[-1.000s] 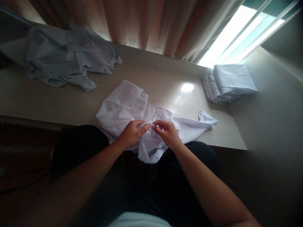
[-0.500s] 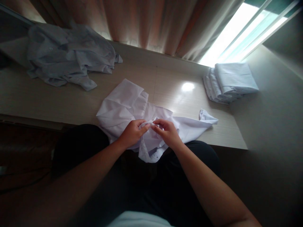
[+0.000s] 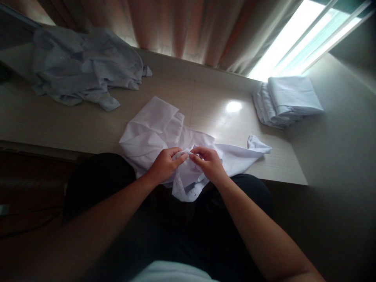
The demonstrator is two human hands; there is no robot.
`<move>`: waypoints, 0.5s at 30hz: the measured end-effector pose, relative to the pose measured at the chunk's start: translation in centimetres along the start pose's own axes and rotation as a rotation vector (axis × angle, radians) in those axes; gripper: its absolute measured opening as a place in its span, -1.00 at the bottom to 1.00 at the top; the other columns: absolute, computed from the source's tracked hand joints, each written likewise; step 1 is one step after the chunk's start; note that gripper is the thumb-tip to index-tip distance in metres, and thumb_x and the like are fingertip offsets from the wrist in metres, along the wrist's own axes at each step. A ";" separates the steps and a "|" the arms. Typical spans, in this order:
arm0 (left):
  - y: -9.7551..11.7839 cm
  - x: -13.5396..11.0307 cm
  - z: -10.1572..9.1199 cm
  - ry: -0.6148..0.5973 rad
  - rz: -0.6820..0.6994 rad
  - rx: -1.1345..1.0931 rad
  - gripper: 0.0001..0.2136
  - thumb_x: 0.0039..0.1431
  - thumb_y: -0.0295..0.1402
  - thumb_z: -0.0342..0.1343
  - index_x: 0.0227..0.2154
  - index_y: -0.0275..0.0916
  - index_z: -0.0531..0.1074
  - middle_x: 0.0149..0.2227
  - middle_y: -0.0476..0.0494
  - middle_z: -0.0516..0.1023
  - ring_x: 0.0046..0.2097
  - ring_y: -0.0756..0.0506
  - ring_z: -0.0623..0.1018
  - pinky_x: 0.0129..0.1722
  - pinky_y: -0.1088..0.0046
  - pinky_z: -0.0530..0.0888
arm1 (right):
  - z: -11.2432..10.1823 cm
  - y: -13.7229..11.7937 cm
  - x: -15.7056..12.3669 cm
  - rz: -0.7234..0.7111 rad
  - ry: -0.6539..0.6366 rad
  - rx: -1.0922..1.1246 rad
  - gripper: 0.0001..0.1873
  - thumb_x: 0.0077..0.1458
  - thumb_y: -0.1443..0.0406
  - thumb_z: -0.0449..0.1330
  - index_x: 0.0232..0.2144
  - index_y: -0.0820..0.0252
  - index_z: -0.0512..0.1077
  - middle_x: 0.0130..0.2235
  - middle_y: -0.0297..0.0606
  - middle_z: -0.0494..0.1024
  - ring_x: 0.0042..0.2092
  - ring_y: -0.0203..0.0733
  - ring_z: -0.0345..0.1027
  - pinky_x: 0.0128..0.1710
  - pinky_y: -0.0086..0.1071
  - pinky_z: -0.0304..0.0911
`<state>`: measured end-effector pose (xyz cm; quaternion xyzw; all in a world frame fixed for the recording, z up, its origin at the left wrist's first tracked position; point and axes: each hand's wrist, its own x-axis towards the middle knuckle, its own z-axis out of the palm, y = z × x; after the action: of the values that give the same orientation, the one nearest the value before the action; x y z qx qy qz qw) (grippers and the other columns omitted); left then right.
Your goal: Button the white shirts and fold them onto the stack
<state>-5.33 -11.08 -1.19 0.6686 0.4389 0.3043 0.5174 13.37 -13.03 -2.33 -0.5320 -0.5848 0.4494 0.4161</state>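
Observation:
A white shirt (image 3: 147, 135) lies crumpled across the front of the pale wooden surface, part of it hanging over the edge between my knees. One sleeve stretches out to the right, ending in a bunched cuff. My left hand (image 3: 167, 162) pinches a gathered edge of the shirt between thumb and fingers. Close beside it, my right hand (image 3: 207, 162) pinches the same edge, the fingertips of both hands nearly touching. Below them a loop of the shirt's edge with a small dark spot hangs down. What lies right between the fingertips is too small to make out.
A loose heap of white clothes (image 3: 85, 70) lies at the back left of the wooden surface (image 3: 205, 105). Folded white clothes (image 3: 293, 98) are stacked at the right, against the wall. Curtains (image 3: 182, 31) and a bright window (image 3: 305, 39) stand behind.
Both hands keep their pinch on the shirt in almost the same place, with only slight finger movement. The view has shifted a little.

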 end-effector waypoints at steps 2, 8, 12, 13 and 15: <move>0.0 0.0 0.0 -0.003 0.001 -0.005 -0.66 0.26 -0.10 0.05 -0.39 -0.31 0.48 -0.45 0.00 0.42 -0.36 -0.03 0.39 -0.36 0.48 0.28 | 0.0 -0.2 0.0 -0.012 -0.009 -0.020 -0.81 0.09 0.15 0.26 -0.37 0.16 0.52 -0.43 -0.35 0.50 -0.42 -0.29 0.26 -0.42 -0.41 0.12; 0.1 0.0 0.0 -0.007 0.004 0.004 -0.65 0.26 -0.10 0.03 -0.35 -0.31 0.50 -0.41 -0.04 0.47 -0.33 -0.05 0.42 -0.33 0.47 0.31 | 0.1 -0.4 0.0 -0.050 0.011 -0.069 -0.83 0.11 0.17 0.24 -0.34 0.15 0.47 -0.37 -0.33 0.53 -0.35 -0.27 0.32 -0.35 -0.39 0.18; 0.3 0.0 0.0 0.002 0.000 0.009 -0.66 0.24 -0.10 0.03 -0.35 -0.30 0.50 -0.41 -0.04 0.48 -0.33 -0.05 0.42 -0.33 0.48 0.32 | 0.2 -0.6 -0.2 -0.064 0.024 -0.095 -0.82 0.14 0.16 0.22 -0.32 0.15 0.46 -0.34 -0.30 0.53 -0.33 -0.24 0.35 -0.34 -0.38 0.21; 0.4 0.0 0.0 0.006 0.000 0.008 -0.67 0.24 -0.11 0.03 -0.36 -0.30 0.50 -0.41 -0.04 0.47 -0.34 -0.05 0.42 -0.33 0.48 0.32 | 0.2 -0.7 -0.2 -0.065 0.032 -0.112 -0.81 0.14 0.15 0.22 -0.32 0.15 0.46 -0.35 -0.30 0.53 -0.33 -0.24 0.35 -0.34 -0.38 0.21; 0.5 0.0 0.1 0.013 0.002 0.003 -0.67 0.24 -0.12 0.03 -0.36 -0.30 0.49 -0.41 -0.03 0.47 -0.34 -0.04 0.41 -0.33 0.48 0.32 | 0.3 -0.8 -0.3 -0.075 0.051 -0.149 -0.80 0.15 0.14 0.21 -0.32 0.15 0.46 -0.36 -0.30 0.53 -0.34 -0.24 0.34 -0.34 -0.38 0.21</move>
<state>-5.15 -11.18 -0.73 0.6679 0.4420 0.3084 0.5132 12.97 -13.42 -1.63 -0.5505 -0.6253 0.3750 0.4066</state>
